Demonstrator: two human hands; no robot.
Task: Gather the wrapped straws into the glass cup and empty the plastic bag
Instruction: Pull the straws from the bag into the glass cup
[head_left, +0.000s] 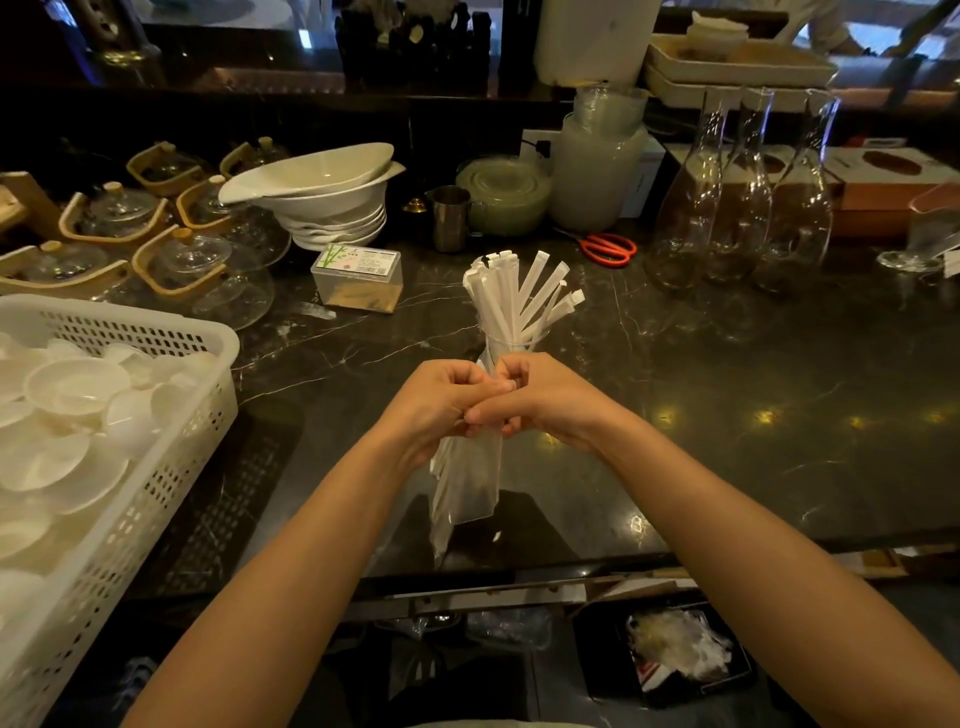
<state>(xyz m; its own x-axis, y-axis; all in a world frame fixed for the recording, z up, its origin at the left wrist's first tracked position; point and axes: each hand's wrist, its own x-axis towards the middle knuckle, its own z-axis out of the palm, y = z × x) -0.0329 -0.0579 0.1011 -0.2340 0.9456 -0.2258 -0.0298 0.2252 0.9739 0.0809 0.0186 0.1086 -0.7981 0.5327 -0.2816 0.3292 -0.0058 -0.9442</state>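
A clear glass cup (511, 345) stands on the dark marble counter, mostly hidden behind my hands. Several white wrapped straws (511, 291) fan out of its top. In front of the cup hangs a clear plastic bag (467, 486) with more wrapped straws inside, its lower end near the counter edge. My left hand (434, 402) and my right hand (540, 397) meet at the bag's upper end, both pinching it with fingers closed. The bag's mouth is hidden by my fingers.
A white basket (182, 447) of small white dishes sits at the left. Glass teapots (202, 270), stacked white bowls (327, 202), a toothpick box (358, 278), a metal cup (451, 218), red scissors (608, 248) and glass carafes (743, 208) line the back. A bin (675, 654) sits below the counter.
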